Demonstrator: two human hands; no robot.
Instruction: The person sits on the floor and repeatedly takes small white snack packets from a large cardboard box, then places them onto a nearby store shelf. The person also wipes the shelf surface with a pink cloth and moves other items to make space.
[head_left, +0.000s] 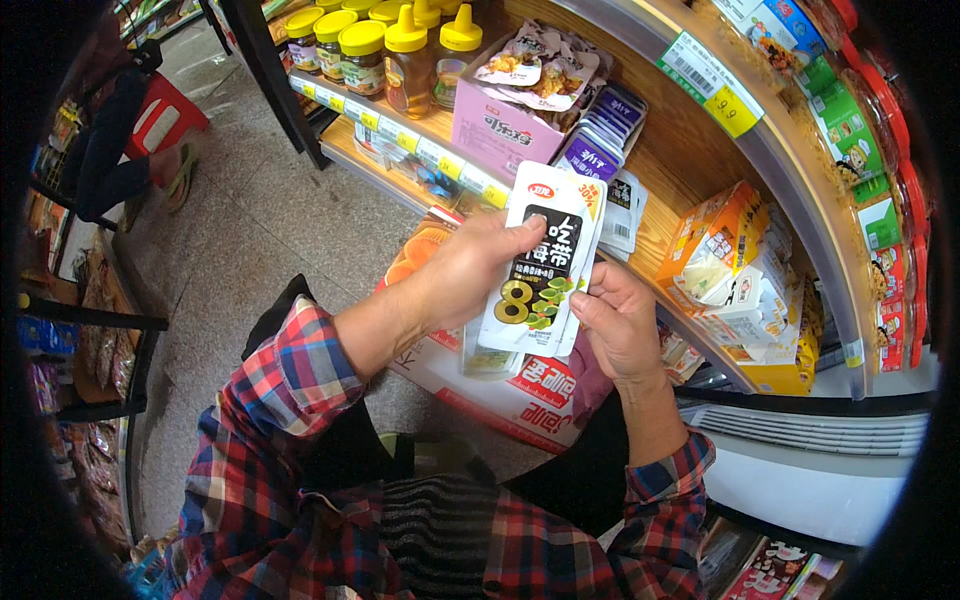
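Note:
A small stack of white snack pouches with black label panels (541, 277) is held upright in front of me. My left hand (480, 259) grips its left side, thumb across the front. The fingers and thumb of my right hand (616, 319) pinch its lower right edge. Below the stack, a clear plastic container (491, 356) shows in part over a red and white cardboard box (544, 394). Similar white pouches (624, 217) lie on the wooden shelf just beyond, beside a row of purple packets (600, 135).
A pink box of snack packets (502, 124), yellow-lidded jars (361, 56) and an orange carton (712, 247) stand on the shelf. Red-lidded tubs (847, 127) line the upper shelf. At the left, a person's leg (116, 157) is near a red plastic stool (161, 116).

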